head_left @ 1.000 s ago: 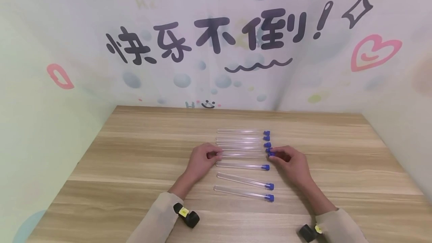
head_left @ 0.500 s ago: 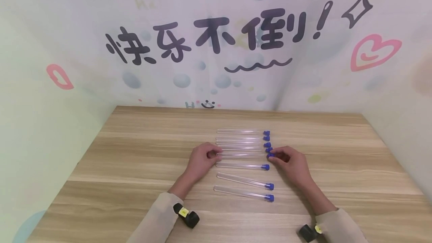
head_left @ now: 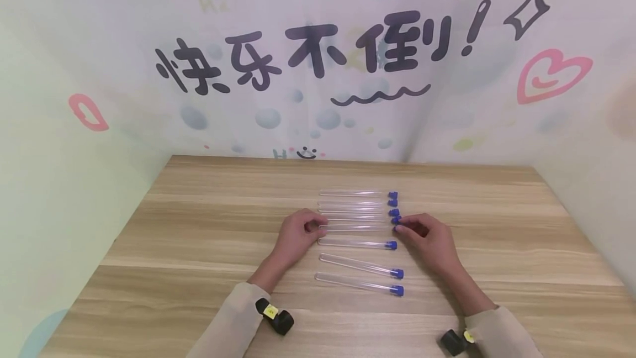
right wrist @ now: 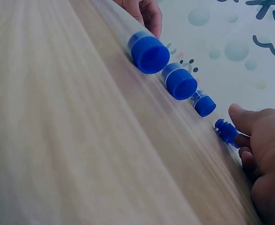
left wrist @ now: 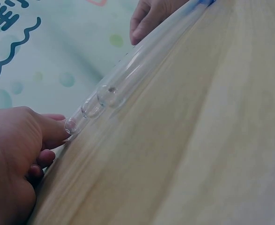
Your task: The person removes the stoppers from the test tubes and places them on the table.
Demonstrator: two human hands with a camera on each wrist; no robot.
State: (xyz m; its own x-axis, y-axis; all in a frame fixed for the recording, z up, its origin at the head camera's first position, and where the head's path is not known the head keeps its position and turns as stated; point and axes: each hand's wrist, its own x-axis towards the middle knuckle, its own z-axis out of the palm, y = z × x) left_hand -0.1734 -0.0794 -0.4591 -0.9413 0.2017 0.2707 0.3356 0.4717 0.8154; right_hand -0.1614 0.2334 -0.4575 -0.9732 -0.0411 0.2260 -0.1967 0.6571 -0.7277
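Several clear test tubes lie in a column on the table, rounded ends to the left. In the head view my left hand (head_left: 298,235) pinches the rounded end of one test tube (head_left: 355,228); that end (left wrist: 70,125) shows at the fingertips in the left wrist view. At the tube's other end my right hand (head_left: 431,239) holds a small blue cap (right wrist: 227,131) between thumb and fingers, which partly hide it. Whether the cap sits in the tube mouth cannot be made out. Just beyond, another blue cap (head_left: 396,220) lies close to the right fingertips.
Nearer me lie three capped tubes, the closest being one tube (head_left: 355,283) set slightly aslant. Farther off are several uncapped tubes, such as the farthest tube (head_left: 350,193), each with a loose blue cap (head_left: 393,195) by its right end. A printed cloth (head_left: 278,126) hangs behind the wooden table (head_left: 199,209).
The right fingers have shifted slightly at the blue cap, and less of it shows now. My left hand and the tubes stay where they were.
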